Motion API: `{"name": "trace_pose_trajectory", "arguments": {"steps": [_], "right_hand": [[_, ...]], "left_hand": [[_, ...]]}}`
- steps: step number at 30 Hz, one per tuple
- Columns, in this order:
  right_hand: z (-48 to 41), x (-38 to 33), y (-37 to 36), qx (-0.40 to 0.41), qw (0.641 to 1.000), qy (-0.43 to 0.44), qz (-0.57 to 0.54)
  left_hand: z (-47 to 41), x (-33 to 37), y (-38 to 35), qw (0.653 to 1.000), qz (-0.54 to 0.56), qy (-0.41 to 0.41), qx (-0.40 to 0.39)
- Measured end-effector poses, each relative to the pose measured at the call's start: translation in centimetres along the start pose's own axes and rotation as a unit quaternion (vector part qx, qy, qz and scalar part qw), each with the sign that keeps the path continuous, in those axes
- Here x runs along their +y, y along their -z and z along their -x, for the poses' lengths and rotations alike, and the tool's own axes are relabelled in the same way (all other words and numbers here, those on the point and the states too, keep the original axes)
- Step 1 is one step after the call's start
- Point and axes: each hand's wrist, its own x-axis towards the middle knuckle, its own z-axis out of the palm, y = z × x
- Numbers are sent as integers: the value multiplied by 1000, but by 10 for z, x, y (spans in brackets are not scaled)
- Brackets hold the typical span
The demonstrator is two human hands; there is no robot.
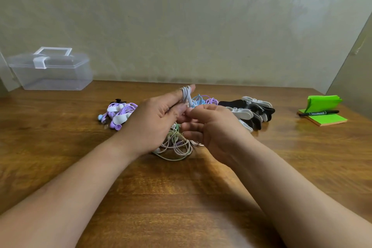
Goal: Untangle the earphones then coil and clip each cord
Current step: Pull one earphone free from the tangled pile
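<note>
White cord (186, 93) in grip of left hand (153, 125) and right hand (214, 127); tangle (178, 148) beneath, clips (250, 110) behind.

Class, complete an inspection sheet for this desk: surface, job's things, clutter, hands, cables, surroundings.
Surface: brown wooden table.
Job's things: white earphone cord; clipped purple earphone coils; black and white clips.
Clutter: clear plastic lidded box; green sticky notes; black marker pen.
Hands: left hand holds the white cord wound round its fingers; right hand pinches it.
Cables: tangled pale cords under hands; blue and purple cords behind.
Surroundings: patterned wall.
</note>
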Motion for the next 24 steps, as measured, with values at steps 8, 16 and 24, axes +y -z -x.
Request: {"name": "trace_pose_trajectory", "arguments": {"steps": [8,16,24], "right_hand": [[7,2,1,20,970,126,205],[-2,-5,18,21,933,192,304],[-10,-28,49,115,947,187,236]], "left_hand": [[-2,-1,5,999,0,17,-47],[3,-1,13,986,53,38,-152],[-1,2,1,973,194,79,-101]]}}
